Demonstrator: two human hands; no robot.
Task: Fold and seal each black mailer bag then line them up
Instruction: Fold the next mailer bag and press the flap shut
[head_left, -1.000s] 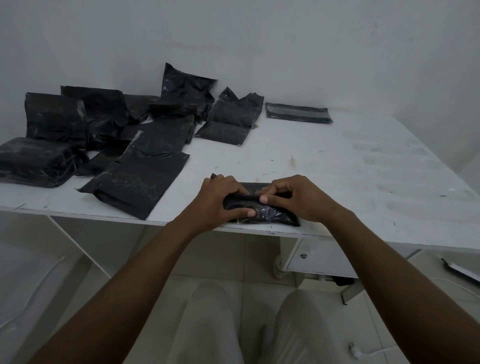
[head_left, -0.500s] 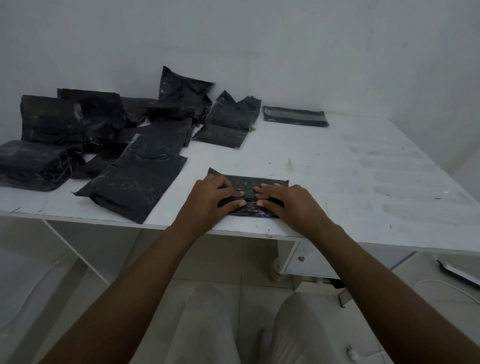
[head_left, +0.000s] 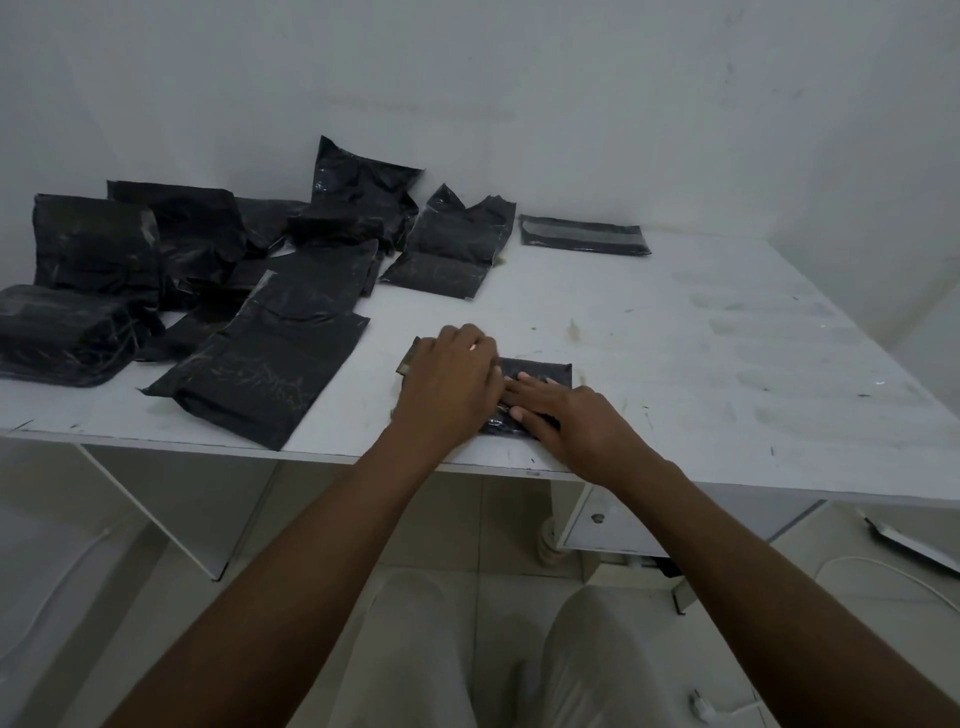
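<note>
A small folded black mailer bag (head_left: 543, 370) lies near the front edge of the white table (head_left: 701, 364). My left hand (head_left: 449, 379) lies flat over its left half, fingers straight, pressing down. My right hand (head_left: 563, 415) presses its near right part with straight fingers. Most of the bag is hidden under both hands. One flat folded bag (head_left: 584, 236) lies alone at the back of the table. Several unfolded black mailer bags (head_left: 270, 369) are heaped on the left half.
A white wall stands right behind the table. A stack of filled black bags (head_left: 57, 332) sits at the far left edge. My knees in light trousers are under the table's front edge. A white cable with a plug (head_left: 701, 706) lies on the tiled floor.
Both hands went from pinching and folding the bag at the table's edge to lying flat on it. My left hand slid out over the bag's left half.
</note>
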